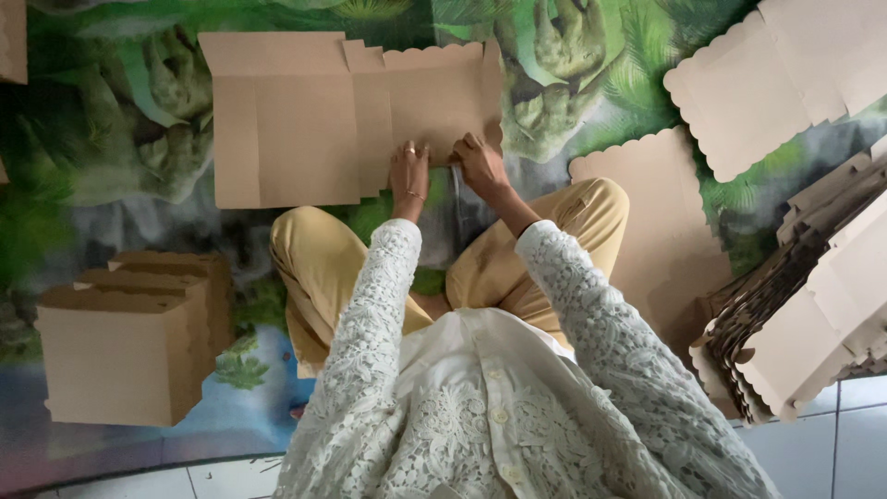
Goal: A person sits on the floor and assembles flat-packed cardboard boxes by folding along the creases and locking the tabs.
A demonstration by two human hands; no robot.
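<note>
Lace sleeves (591, 333) reach out, both hands, left (409, 176) and right (480, 162), fingers pressed flat pinning the near edge of a flat box blank (305, 120), gripping nothing, folded boxes (120, 351) off left.

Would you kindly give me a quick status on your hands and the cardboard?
Left hand and right hand both pressing near edge of flat cardboard sheet. Sheet unfolded on mat. Nothing in the way.
</note>
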